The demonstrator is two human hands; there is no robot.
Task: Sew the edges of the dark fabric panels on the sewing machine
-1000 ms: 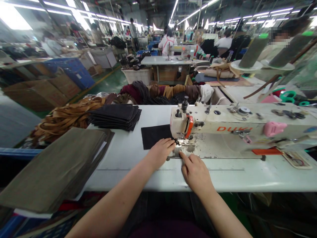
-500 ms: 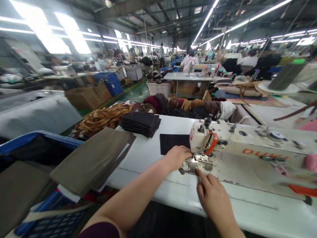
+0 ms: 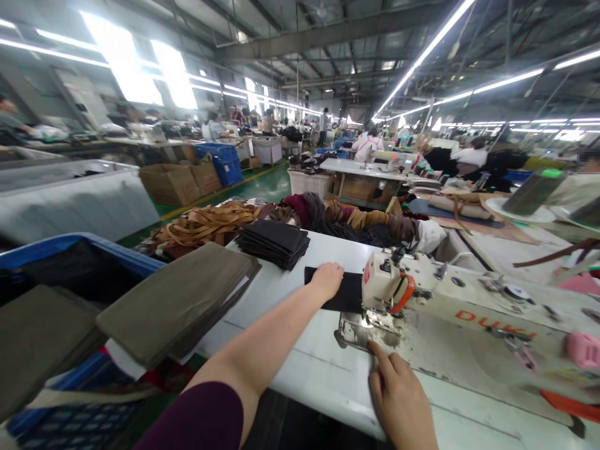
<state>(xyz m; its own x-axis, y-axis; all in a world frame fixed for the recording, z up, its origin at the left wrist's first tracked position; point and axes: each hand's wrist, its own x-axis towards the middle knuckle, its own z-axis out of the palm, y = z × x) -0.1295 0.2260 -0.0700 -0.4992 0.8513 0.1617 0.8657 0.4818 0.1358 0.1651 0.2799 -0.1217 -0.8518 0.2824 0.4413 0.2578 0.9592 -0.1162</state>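
Observation:
My left hand (image 3: 326, 279) lies flat, fingers down, on a black fabric piece (image 3: 347, 294) that runs under the head of the white sewing machine (image 3: 412, 284). My right hand (image 3: 398, 390) rests on the white table (image 3: 300, 369) in front of the machine, index finger stretched toward the metal needle plate (image 3: 359, 334); it holds nothing. A stack of black fabric pieces (image 3: 274, 242) lies beyond my left hand.
An olive-grey fabric stack (image 3: 178, 300) lies at the table's left end above a blue crate (image 3: 70, 262). Tan leather straps (image 3: 201, 225) and piled garments (image 3: 347, 219) sit behind. Thread cones (image 3: 529, 184) stand at right. Other workers sit at distant tables.
My left hand has moved away from the needle area onto the black fabric piece behind it. My head has turned left and up; my right hand stays by the needle plate.

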